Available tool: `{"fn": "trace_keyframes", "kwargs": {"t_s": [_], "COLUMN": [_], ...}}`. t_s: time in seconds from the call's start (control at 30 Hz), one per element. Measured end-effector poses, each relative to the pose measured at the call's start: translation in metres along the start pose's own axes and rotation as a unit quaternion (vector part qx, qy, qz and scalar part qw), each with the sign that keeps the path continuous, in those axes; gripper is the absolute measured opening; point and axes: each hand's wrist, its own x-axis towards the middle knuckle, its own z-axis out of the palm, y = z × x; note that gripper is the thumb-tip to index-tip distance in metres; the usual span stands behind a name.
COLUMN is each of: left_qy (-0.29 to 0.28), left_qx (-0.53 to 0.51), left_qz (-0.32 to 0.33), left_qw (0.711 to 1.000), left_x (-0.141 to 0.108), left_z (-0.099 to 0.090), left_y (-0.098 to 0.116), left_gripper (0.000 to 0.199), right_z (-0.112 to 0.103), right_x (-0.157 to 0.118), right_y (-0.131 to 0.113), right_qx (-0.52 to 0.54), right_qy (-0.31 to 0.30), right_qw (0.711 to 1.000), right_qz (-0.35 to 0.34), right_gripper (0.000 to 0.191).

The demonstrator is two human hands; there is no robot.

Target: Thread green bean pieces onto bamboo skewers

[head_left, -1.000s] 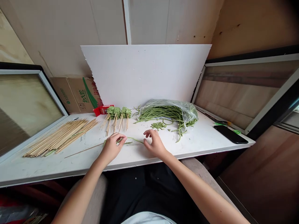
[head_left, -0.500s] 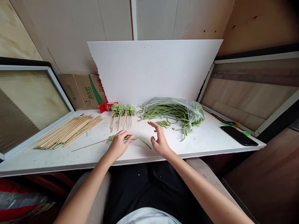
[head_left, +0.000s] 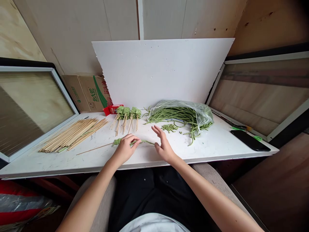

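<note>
My left hand [head_left: 127, 146] is closed on a skewered long bean [head_left: 117, 141], just over the front of the table. The bean's folded part sits on a bamboo skewer [head_left: 96, 149] that points left. From between the fingers, the bean's loose end [head_left: 147, 141] runs right, toward my other hand. My right hand [head_left: 163, 146] is open, its fingers apart and raised near the tip of that loose end; whether it touches the bean I cannot tell. My left fingers hide part of the bean and the skewer's tip.
Loose bamboo skewers [head_left: 72, 133] lie in a pile at left. Several finished bean skewers [head_left: 129, 112] rest near a red box [head_left: 111, 109]. A plastic bag of long beans [head_left: 178, 111] is at back right, with cut bean pieces [head_left: 169, 128] before it. A black phone [head_left: 250, 140] lies far right.
The loose bean end has swung up and straightened; it drooped toward the table's front before. My right hand's fingers have tilted more upright. The view has shifted slightly.
</note>
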Motion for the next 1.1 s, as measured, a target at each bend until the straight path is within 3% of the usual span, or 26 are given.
{"fn": "trace_keyframes", "kwargs": {"t_s": [0.1, 0.23, 0.33, 0.67, 0.9, 1.1], "left_qy": [0.009, 0.023, 0.029, 0.032, 0.039, 0.050], "left_qx": [0.007, 0.008, 0.008, -0.002, 0.007, 0.017], "left_qz": [-0.008, -0.019, -0.024, -0.031, -0.030, -0.037], "left_qw": [1.000, 1.000, 0.999, 0.999, 0.999, 0.998], "left_x": [0.000, 0.001, 0.001, 0.001, 0.001, 0.001], "left_z": [0.000, 0.000, 0.000, -0.002, -0.002, -0.002], "left_y": [-0.002, -0.004, -0.005, -0.006, -0.011, -0.019], "left_gripper": [0.024, 0.025, 0.027, 0.025, 0.022, 0.022], "right_z": [-0.006, -0.013, -0.015, -0.022, -0.022, -0.023], "right_x": [0.004, 0.007, 0.007, 0.007, 0.011, 0.012], "right_y": [0.001, 0.002, 0.005, 0.024, 0.025, 0.028], "right_qx": [-0.026, -0.084, -0.117, -0.110, -0.090, -0.046], "right_qy": [0.032, -0.043, -0.084, -0.108, -0.088, -0.029], "right_qw": [0.999, 0.994, 0.988, 0.985, 0.988, 0.994], "right_qz": [0.035, 0.054, 0.061, 0.075, 0.087, 0.092], "right_gripper": [0.061, 0.018, 0.016, 0.020, 0.029, 0.026]}}
